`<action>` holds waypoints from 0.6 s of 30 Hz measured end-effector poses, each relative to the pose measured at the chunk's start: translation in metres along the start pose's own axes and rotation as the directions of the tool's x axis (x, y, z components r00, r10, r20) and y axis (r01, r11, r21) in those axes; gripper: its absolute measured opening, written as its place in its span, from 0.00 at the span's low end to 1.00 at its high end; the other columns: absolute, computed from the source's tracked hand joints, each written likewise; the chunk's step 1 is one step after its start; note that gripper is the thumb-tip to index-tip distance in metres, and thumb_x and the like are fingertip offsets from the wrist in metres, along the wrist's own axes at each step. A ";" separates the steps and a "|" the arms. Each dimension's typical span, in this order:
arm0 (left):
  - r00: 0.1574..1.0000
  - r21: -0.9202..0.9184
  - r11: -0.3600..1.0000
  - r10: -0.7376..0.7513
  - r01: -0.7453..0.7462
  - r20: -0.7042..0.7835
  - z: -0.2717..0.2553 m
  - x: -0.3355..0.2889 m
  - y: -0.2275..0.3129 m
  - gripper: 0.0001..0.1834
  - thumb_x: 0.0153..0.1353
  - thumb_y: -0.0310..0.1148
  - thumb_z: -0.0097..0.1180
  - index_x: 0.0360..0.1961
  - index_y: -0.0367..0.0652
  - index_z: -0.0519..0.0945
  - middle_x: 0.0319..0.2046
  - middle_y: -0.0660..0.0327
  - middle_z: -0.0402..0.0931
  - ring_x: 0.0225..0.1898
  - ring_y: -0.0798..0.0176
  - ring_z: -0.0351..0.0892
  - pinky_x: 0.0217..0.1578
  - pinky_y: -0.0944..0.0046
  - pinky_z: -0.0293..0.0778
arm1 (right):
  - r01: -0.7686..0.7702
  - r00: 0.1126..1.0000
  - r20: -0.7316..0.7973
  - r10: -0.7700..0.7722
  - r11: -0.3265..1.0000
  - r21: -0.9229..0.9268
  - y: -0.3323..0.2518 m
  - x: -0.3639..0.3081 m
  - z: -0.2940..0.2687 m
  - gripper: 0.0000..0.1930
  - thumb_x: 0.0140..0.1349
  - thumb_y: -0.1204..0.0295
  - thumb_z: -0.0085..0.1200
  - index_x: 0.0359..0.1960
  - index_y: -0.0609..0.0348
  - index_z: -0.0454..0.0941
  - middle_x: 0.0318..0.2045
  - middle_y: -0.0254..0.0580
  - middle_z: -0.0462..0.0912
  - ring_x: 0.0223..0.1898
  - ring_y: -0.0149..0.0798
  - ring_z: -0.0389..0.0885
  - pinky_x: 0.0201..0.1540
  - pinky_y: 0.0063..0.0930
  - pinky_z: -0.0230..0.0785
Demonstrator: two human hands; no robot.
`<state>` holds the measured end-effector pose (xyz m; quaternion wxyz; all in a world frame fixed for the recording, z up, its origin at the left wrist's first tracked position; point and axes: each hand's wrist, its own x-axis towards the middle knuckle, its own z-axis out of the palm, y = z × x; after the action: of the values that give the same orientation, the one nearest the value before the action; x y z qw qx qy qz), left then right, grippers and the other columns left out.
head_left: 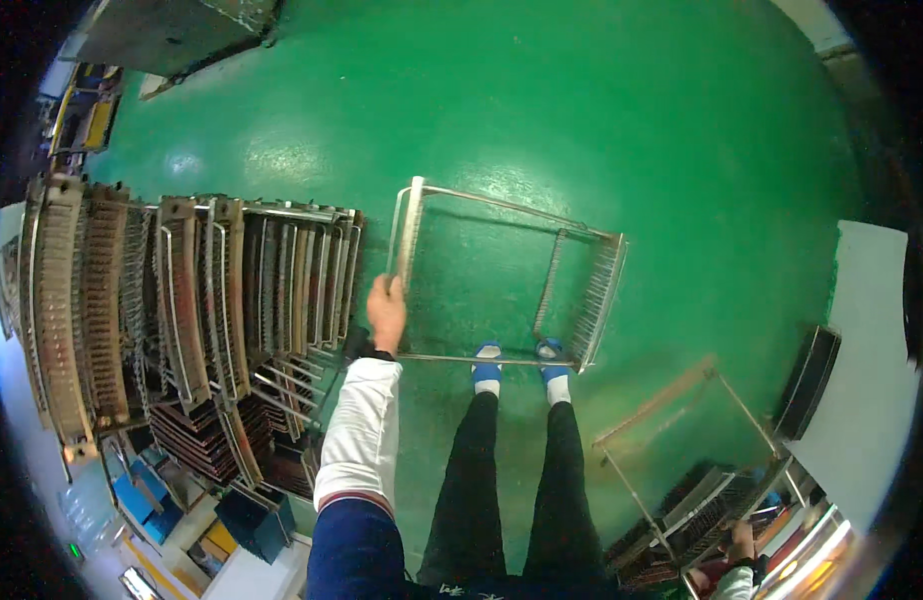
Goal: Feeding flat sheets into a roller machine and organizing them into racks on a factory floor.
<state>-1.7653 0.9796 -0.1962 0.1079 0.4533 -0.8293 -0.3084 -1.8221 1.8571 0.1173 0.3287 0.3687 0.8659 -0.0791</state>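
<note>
An open metal rack (502,358) with slotted end bars and thin side rods stands on the green floor before my feet. My left hand (387,314) is closed round its left end, near the pale slotted bar (413,230). Out at the lower right edge is my right hand (743,542), small and with its fingers curled. It is beside dark slotted parts (697,500) and a second rack (654,408), which stands tilted there. What that hand grips is too small and crowded to make out.
To the left stand many similar racks (187,300) packed in a row, with dark stacked plates (192,440) below. Blue bins (257,525) lie at the lower left. A black box (810,382) is at the right by a pale panel (867,320). A grey block (172,40) stands far left.
</note>
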 end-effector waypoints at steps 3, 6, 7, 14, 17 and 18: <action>0.982 -0.040 0.982 -0.185 0.187 0.050 0.013 0.018 -0.064 0.20 0.60 0.37 0.53 0.47 0.33 0.75 0.41 0.45 0.77 0.41 0.49 0.77 0.44 0.57 0.70 | 0.582 0.802 0.094 -0.590 0.738 -0.340 0.028 -0.045 -0.010 0.07 0.48 0.71 0.51 0.26 0.61 0.79 0.19 0.40 0.79 0.18 0.39 0.75 0.21 0.32 0.68; 0.836 -0.415 0.726 -0.475 0.549 0.276 0.014 0.030 -0.102 0.18 0.61 0.38 0.53 0.47 0.37 0.76 0.43 0.59 0.78 0.45 0.62 0.73 0.47 0.63 0.66 | 0.299 0.953 0.066 -0.294 0.894 -0.333 -0.083 -0.077 0.004 0.06 0.44 0.76 0.51 0.24 0.65 0.77 0.17 0.41 0.77 0.16 0.39 0.72 0.19 0.32 0.65; 0.801 -0.464 0.654 -0.480 0.598 0.358 0.013 0.030 -0.111 0.18 0.61 0.39 0.53 0.48 0.39 0.77 0.46 0.62 0.76 0.47 0.64 0.71 0.51 0.62 0.63 | 0.131 0.991 0.041 -0.128 0.989 -0.070 -0.127 -0.105 0.014 0.08 0.45 0.77 0.51 0.28 0.67 0.76 0.21 0.43 0.78 0.21 0.39 0.75 0.24 0.31 0.68; 0.866 -0.366 0.789 -0.484 0.493 0.123 0.017 0.033 -0.180 0.20 0.64 0.38 0.49 0.45 0.30 0.76 0.42 0.54 0.78 0.45 0.59 0.74 0.48 0.63 0.66 | 0.266 0.897 0.264 -0.353 0.911 0.315 -0.305 -0.148 0.117 0.17 0.43 0.80 0.53 0.39 0.67 0.76 0.31 0.37 0.79 0.31 0.36 0.75 0.38 0.27 0.68; 0.637 -0.145 0.627 -0.705 0.765 0.312 0.015 0.026 -0.131 0.25 0.65 0.47 0.44 0.44 0.32 0.77 0.40 0.54 0.78 0.40 0.58 0.74 0.42 0.59 0.66 | 0.322 0.845 0.315 -0.432 0.881 0.346 -0.345 -0.128 0.169 0.15 0.44 0.82 0.52 0.38 0.67 0.76 0.30 0.37 0.79 0.32 0.35 0.75 0.37 0.27 0.68; 0.599 -0.139 0.587 -0.743 0.798 0.298 0.003 0.024 -0.125 0.26 0.65 0.49 0.43 0.43 0.33 0.77 0.39 0.55 0.78 0.39 0.58 0.73 0.40 0.58 0.66 | 0.329 0.802 0.367 -0.471 0.862 0.386 -0.377 -0.135 0.188 0.14 0.45 0.81 0.52 0.37 0.67 0.76 0.30 0.37 0.79 0.31 0.34 0.75 0.37 0.27 0.68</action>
<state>-1.6942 0.9116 -0.2773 -0.0667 0.7159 -0.5074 -0.4750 -1.9177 1.4372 0.0175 0.4345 0.1926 0.8018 -0.3621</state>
